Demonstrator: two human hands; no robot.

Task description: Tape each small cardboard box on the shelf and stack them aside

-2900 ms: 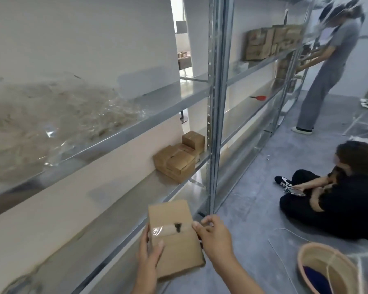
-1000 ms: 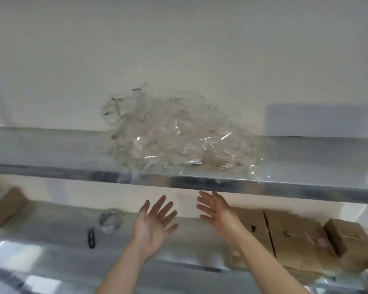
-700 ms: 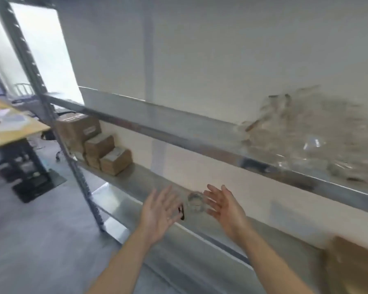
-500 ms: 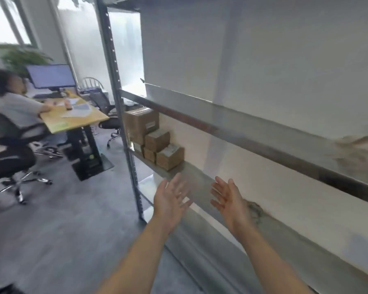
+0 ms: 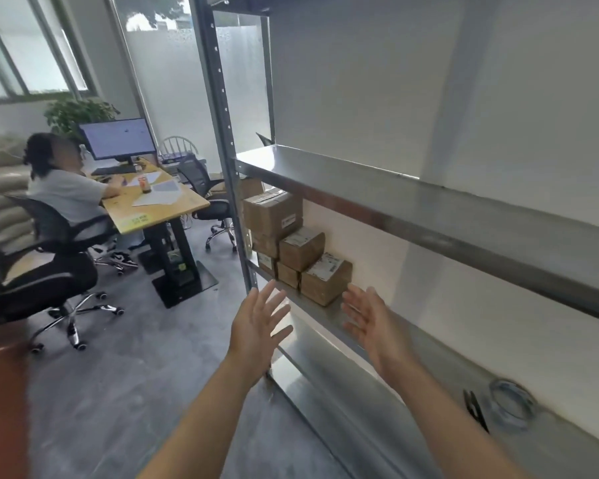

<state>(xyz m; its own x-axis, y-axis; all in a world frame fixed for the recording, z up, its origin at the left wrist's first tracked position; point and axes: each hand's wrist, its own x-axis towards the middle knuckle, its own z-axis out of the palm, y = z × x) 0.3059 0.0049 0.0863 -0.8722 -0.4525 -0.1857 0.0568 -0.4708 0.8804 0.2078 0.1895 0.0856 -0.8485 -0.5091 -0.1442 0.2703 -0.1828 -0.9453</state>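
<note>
Both hands are empty, left hand (image 5: 260,326) and right hand (image 5: 370,319) spread open, reaching for the cardboard boxes (image 5: 298,250) stacked just beyond the fingertips, so looks like plenty's left to tape.

Both hands, left (image 5: 258,324) and right (image 5: 372,321), are held out empty with fingers spread, in open air in front of the shelf (image 5: 325,311). Nothing lies between them and the boxes (image 5: 300,250) stacked at the shelf's left end against the upright (image 5: 227,160). The nearest box (image 5: 325,279) stands near the front edge, just beyond the right fingertips. The upper shelf (image 5: 429,209) roofs the bay, and the wall closes it behind. Along the shelf to the right the surface is bare as far as the scissors (image 5: 475,409) and tape roll (image 5: 510,402), which lie side by side near the wall.
</note>
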